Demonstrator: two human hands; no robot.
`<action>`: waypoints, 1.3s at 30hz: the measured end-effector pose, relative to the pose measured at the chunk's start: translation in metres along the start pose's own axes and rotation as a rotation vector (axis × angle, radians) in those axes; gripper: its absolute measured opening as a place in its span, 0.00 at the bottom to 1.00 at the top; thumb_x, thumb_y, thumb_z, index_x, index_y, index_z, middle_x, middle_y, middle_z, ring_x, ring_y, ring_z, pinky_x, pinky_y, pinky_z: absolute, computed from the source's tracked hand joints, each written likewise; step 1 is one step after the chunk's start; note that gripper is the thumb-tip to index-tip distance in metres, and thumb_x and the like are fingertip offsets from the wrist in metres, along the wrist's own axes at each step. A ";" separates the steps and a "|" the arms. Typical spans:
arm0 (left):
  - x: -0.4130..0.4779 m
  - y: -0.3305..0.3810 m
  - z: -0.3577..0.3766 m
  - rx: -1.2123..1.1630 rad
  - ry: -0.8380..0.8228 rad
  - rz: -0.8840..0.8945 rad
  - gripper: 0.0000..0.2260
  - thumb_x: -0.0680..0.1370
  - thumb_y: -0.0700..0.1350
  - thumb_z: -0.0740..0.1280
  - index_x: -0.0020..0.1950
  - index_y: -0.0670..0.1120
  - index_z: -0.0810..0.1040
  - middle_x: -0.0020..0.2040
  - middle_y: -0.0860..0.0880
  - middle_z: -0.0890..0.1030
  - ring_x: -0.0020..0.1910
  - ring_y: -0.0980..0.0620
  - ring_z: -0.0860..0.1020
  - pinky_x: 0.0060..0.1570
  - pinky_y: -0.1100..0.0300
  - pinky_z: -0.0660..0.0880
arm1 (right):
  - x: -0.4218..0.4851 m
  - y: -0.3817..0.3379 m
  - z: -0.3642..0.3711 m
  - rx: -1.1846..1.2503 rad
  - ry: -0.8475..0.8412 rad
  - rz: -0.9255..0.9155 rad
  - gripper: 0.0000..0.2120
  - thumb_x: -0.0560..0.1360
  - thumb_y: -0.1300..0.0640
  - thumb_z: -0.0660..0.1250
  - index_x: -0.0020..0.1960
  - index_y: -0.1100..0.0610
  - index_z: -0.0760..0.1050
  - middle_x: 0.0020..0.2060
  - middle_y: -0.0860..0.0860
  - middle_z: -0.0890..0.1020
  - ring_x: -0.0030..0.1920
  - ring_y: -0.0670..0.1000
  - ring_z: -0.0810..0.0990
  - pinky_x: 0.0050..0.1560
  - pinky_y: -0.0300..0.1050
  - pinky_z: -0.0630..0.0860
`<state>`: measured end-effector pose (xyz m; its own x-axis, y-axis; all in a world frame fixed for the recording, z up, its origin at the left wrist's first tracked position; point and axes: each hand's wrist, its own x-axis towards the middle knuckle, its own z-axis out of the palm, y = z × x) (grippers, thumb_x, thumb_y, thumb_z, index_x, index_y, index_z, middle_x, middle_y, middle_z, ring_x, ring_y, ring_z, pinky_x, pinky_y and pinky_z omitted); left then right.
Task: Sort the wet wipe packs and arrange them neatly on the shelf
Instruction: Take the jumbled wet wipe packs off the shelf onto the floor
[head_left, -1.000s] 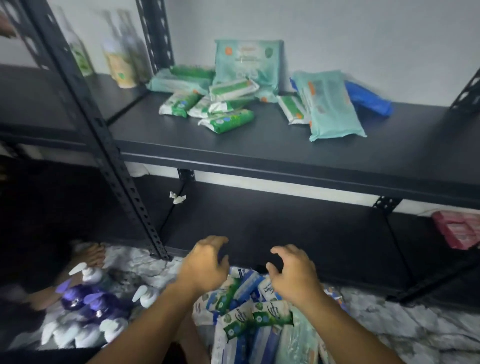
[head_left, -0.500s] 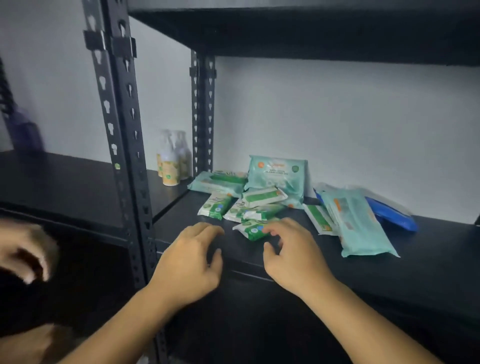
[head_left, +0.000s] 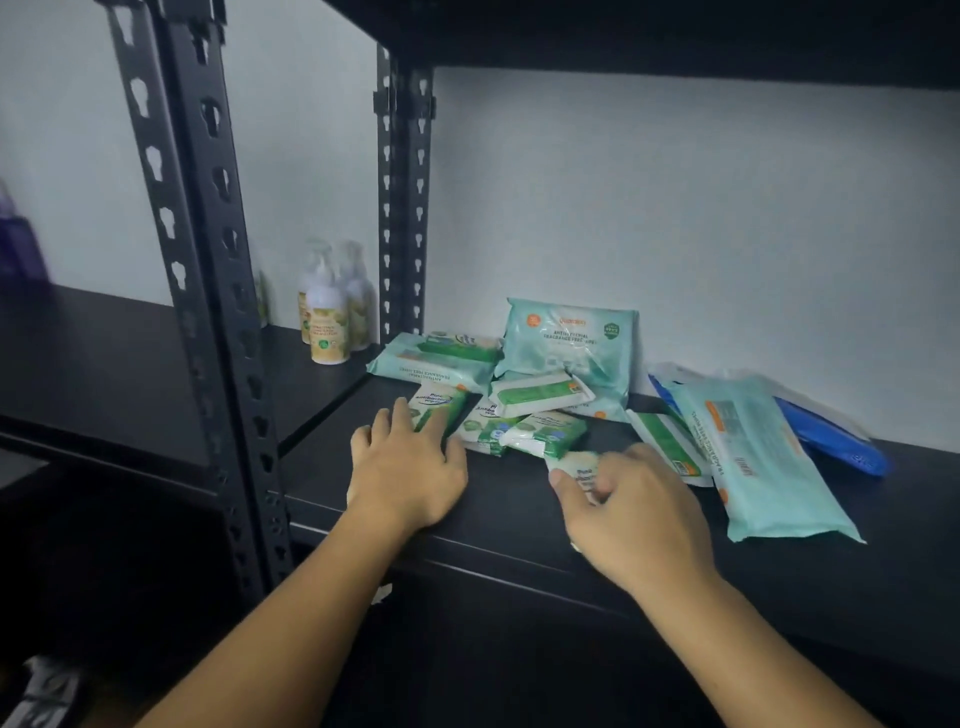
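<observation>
- My left hand lies flat on the black shelf. The fingers are straight and slightly spread, with the tips pressing a small antibacterial wipe pack at its twelve o'clock.
- My right hand pinches a small white-and-green pack between thumb and curled fingers, low over the board.
- The pile of small packs sits between and beyond my hands.
- A flat teal pack lies at the pile's eleven o'clock, and a leaning teal pack is propped on the wall at twelve.
- A long teal pack lies at three, with a blue pack behind it.
- Risk: the leaning teal pack seems to rest on the pile, so dragging small packs out from under it could tip it forward.
- Risk: the wrappers look slick, and my right pinch sits near one end, so that pack may slide out.
- Risk: the long teal pack ends near the front edge, at three o'clock of my right hand, and a careless sweep of that wrist could push it off.
- Edges: the shelf's front lip runs under both wrists.
- An upright post stands at nine o'clock of my left hand, with pump bottles beyond it at eleven.
- The upper shelf caps any lift.
- Room: bare board lies between my hands, and more at far three o'clock, past the blue pack.
</observation>
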<state>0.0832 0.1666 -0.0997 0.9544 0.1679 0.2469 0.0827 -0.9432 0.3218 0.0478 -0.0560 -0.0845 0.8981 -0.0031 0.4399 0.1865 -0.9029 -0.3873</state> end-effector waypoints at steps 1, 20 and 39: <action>0.000 0.000 -0.001 0.004 0.019 -0.007 0.23 0.83 0.57 0.50 0.78 0.56 0.63 0.79 0.40 0.62 0.77 0.40 0.60 0.74 0.41 0.55 | 0.002 0.003 -0.005 -0.055 -0.040 0.046 0.21 0.71 0.32 0.66 0.35 0.48 0.64 0.40 0.46 0.72 0.40 0.53 0.75 0.37 0.48 0.73; -0.003 0.001 -0.004 -0.194 0.322 -0.091 0.27 0.79 0.58 0.63 0.76 0.50 0.64 0.68 0.46 0.71 0.64 0.41 0.68 0.60 0.44 0.65 | 0.042 -0.027 0.014 0.292 -0.124 0.023 0.16 0.74 0.43 0.67 0.58 0.49 0.77 0.53 0.47 0.79 0.54 0.52 0.77 0.56 0.52 0.77; -0.010 0.016 -0.006 -0.514 0.336 0.086 0.26 0.81 0.53 0.65 0.76 0.50 0.62 0.65 0.44 0.71 0.65 0.44 0.70 0.58 0.53 0.68 | 0.006 0.018 -0.035 0.244 -0.067 0.126 0.24 0.71 0.44 0.63 0.66 0.44 0.76 0.52 0.44 0.80 0.56 0.54 0.78 0.58 0.55 0.77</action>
<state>0.0735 0.1517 -0.0909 0.8022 0.2569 0.5390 -0.2192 -0.7129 0.6661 0.0423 -0.0876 -0.0602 0.9432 -0.0732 0.3241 0.1545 -0.7669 -0.6229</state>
